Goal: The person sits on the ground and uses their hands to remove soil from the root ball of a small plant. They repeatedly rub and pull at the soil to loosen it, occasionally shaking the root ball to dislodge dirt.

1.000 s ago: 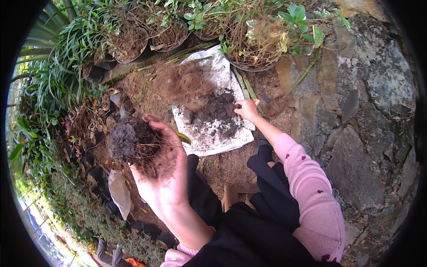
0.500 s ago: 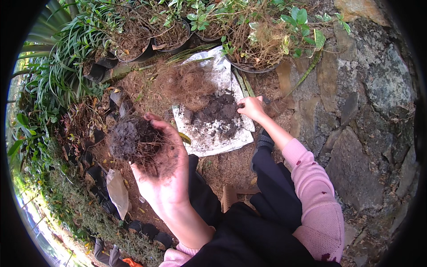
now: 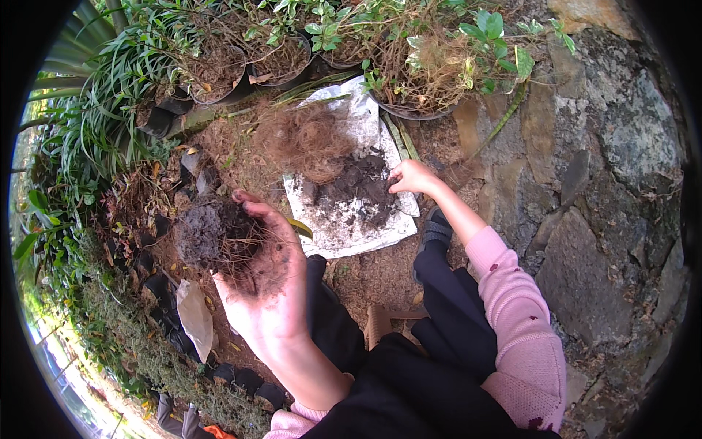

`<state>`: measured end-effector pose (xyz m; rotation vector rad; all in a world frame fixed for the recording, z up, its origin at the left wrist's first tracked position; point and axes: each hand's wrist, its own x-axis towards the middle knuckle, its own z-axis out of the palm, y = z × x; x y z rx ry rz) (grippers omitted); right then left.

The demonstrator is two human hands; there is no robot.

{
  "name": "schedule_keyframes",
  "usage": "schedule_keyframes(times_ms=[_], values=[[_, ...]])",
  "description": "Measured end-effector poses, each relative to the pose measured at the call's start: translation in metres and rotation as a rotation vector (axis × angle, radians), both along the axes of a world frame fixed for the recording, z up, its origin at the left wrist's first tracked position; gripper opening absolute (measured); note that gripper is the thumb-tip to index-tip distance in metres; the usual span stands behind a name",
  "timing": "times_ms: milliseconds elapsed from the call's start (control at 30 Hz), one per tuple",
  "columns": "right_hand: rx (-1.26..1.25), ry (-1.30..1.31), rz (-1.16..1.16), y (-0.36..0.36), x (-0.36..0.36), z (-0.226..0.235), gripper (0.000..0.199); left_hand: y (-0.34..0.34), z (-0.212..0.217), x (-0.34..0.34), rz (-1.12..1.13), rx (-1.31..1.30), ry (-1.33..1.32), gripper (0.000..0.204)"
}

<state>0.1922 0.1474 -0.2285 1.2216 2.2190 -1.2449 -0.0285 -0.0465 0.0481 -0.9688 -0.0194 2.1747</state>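
My left hand (image 3: 281,296) is raised, palm up, with its fingers curled round a fibrous ball with dark soil (image 3: 208,234). Brown strands from it spread over the palm. Farther ahead, my right hand (image 3: 412,177) has its fingertips pinched at the right edge of a heap of dark soil (image 3: 362,183); they seem to grip a bit of it, partly hidden. This heap rests on a white sack (image 3: 391,233), smeared with dirt. Loose brown fibre (image 3: 307,139) lies in tangled balls at the heap's far left side.
Potted plants (image 3: 281,62) line the far side. Stone paving (image 3: 585,271) covers the right. A pale bag (image 3: 194,318) lies on the left, beside low plants and small dark pots (image 3: 248,379). Under me is a small brown stool (image 3: 378,322).
My right hand has shifted slightly left and down along the soil's edge. My left hand and its fibrous ball have barely moved.
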Motion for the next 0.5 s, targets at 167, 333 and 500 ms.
schedule_keyframes(times_ms=[167,333,500], values=[[0.364,-0.145,0.1,-0.011,-0.011,0.024,0.029,0.005,-0.006,0.002,-0.006,0.042,-0.081,0.042],[0.517,-0.238,0.149,-0.016,-0.021,0.005,0.029,0.004,-0.004,0.004,-0.009,0.035,-0.05,0.043],[0.217,-0.102,0.058,-0.021,-0.015,-0.021,0.034,0.005,-0.002,0.004,-0.011,0.006,-0.047,0.043]])
